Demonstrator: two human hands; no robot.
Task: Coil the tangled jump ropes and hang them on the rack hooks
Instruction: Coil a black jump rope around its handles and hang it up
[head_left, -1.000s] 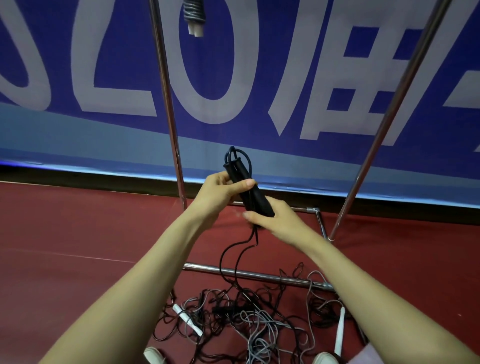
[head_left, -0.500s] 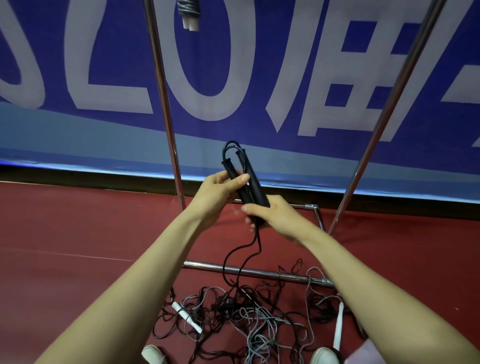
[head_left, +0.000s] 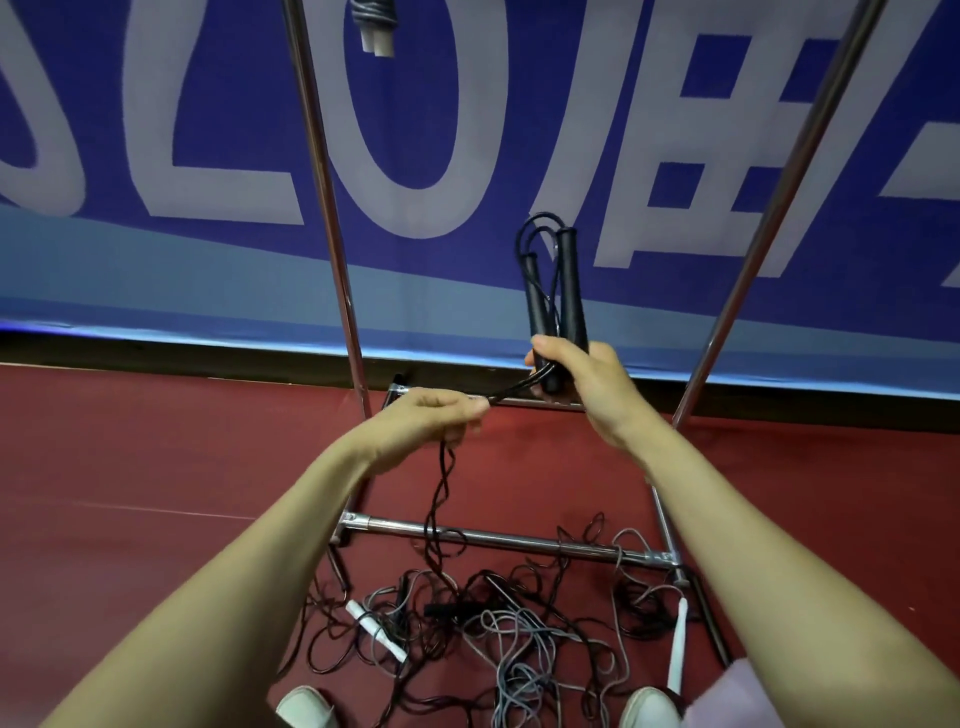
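rope handles (head_left: 558, 296): black | floor tangle (head_left: 519, 675): black, grey | floor (head_left: 156, 457): dark red | banner (head_left: 571, 78): blue, pale letters

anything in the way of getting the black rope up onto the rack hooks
Yes: its cord drops from the left hand across the rack's bottom bar into the floor tangle. The hooks are out of view.

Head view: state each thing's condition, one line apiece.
black handles: upright together, gripped by right hand.
black cord: pinched by left hand, trailing twisted into the pile.
rope pile: tangled on the floor.
hung rope: coiled, hanging at the top.
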